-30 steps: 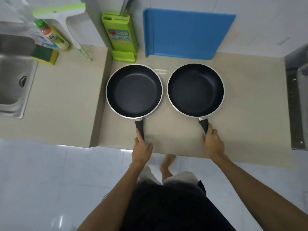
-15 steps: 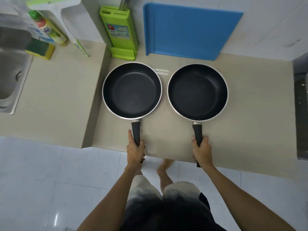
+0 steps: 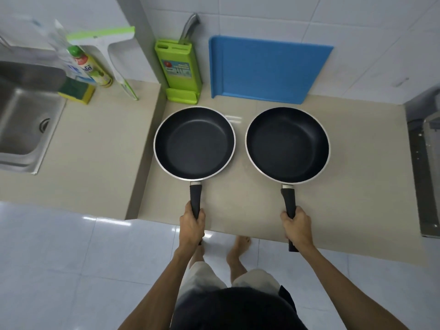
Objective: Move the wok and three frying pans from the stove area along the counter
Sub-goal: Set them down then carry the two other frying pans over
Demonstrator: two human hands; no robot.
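Two black frying pans sit side by side on the beige table, their rims close but not touching. The left frying pan lies just right of the step where the table changes level; the right frying pan lies between it and the steel stove edge at the far right.

The left hand is closed in a fist around the near end of the left pan's black handle, fingers wrapped fully round it, at the near edge of the table. The right hand is likewise curled tight round the right pan's handle, whose tip pokes out below the hand, past the table's edge. Whether either pan is resting on the surface or raised slightly off it cannot be told.

Against the far tiled wall lean a blue cutting board behind the right pan and a green knife block behind the left one. Farther left stand a dish-soap bottle, a green-and-yellow sponge and the steel sink. Bare feet show on the white floor tiles below the table's near edge.
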